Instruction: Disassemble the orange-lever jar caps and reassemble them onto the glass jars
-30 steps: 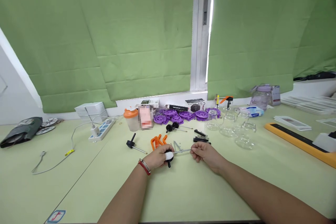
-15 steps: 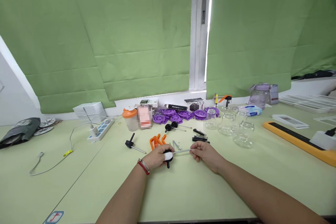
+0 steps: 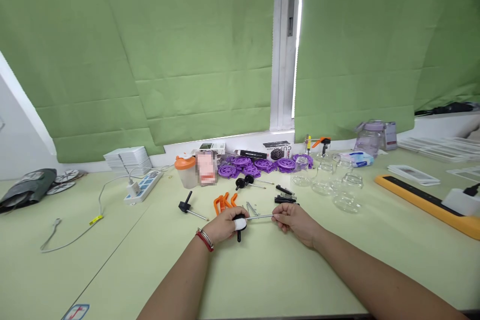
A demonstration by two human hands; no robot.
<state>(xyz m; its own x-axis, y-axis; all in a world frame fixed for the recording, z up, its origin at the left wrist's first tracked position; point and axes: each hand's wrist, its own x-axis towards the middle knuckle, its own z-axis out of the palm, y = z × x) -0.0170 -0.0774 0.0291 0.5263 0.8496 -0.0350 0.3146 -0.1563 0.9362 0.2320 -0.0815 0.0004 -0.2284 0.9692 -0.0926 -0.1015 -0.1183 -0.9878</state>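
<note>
My left hand (image 3: 228, 223), a white wrap on its thumb, is closed round a black plastic head (image 3: 239, 236) whose short peg points toward me. From that head a thin metal rod (image 3: 260, 217) runs to the right. The fingertips of my right hand (image 3: 291, 217) pinch the rod's far end. Just behind my left hand lie orange handles (image 3: 224, 202), and small metal screws (image 3: 252, 208) are beside them. A similar black head with a rod (image 3: 185, 206) rests on the table to the left.
Black heads with rods (image 3: 245, 181) lie farther back, before purple plastic discs (image 3: 263, 164). Black tubes and springs (image 3: 284, 199) sit behind my right hand. Clear glass jars (image 3: 347, 201) stand to the right, near an orange power strip (image 3: 423, 202). An orange-lidded cup (image 3: 185, 172) is at the back.
Both hands keep their hold on the black head and rod, almost unmoved. The view has shifted very slightly.
</note>
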